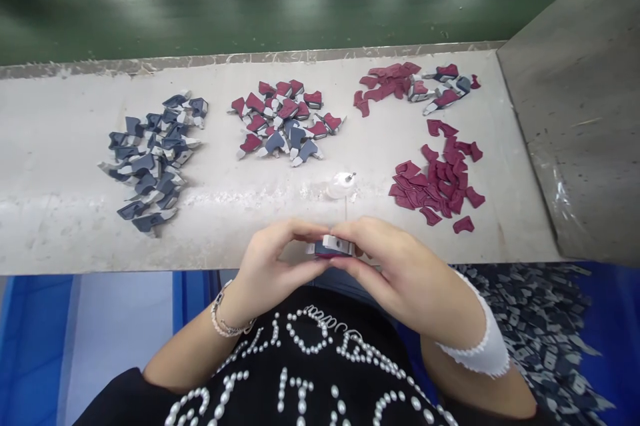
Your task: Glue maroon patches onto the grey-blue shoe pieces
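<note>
Between the fingertips of my left hand (280, 259) and my right hand (383, 259) is a small grey-and-dark-blue plastic part (333, 247) with a dark red strip along its lower edge. Both hands are closed on it above the table's front edge. Just beyond lies a small white dish (341, 185) with a thin metal tip on it. Further off is a pile of similar parts (287, 119), many with dark red faces and a few with blue ones. On the right lie flat dark red pieces (443, 179).
More blue-grey parts (155, 159) are heaped on the left of the table (60, 166). At the back right are red pieces (387, 83) and several parts (445, 87). A metal panel (580, 106) bounds the right. Below it, a blue bin (615, 326) holds many grey parts.
</note>
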Action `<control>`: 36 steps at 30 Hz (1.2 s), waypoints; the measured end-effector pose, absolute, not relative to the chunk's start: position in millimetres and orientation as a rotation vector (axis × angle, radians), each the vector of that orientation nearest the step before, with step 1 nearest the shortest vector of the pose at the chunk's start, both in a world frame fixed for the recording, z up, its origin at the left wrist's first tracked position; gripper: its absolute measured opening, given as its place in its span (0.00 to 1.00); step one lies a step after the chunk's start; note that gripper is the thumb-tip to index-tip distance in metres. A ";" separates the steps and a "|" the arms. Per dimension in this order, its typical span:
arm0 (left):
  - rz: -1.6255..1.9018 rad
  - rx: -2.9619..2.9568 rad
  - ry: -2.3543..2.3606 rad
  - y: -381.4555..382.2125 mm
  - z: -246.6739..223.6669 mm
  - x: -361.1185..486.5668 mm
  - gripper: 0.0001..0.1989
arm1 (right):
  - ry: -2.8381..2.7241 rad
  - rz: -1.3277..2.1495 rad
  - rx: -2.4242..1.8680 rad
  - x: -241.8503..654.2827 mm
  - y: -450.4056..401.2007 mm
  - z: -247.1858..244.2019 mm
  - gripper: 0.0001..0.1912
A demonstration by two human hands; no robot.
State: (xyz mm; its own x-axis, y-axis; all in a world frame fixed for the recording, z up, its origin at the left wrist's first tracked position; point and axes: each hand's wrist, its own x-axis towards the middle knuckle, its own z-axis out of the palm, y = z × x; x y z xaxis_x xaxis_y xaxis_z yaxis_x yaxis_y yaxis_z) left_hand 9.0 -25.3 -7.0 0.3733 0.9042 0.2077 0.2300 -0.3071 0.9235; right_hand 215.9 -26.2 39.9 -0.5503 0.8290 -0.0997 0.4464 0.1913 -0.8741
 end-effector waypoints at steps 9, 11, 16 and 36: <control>0.957 1.798 1.037 -26.0 -6.0 14.1 0.08 | -2.475 1.165 -1.084 216.4 -18.9 42.8 0.11; 0.922 1.730 1.040 -25.6 -8.1 12.7 0.08 | -2.479 1.184 -1.068 216.8 -16.6 42.6 0.10; 0.730 1.640 1.086 -24.1 -7.7 6.5 0.07 | -2.413 1.224 -1.150 215.8 -16.6 36.8 0.05; 0.399 1.910 1.184 -4.2 7.3 4.9 0.03 | -2.339 1.169 -1.282 216.1 -17.9 31.0 0.07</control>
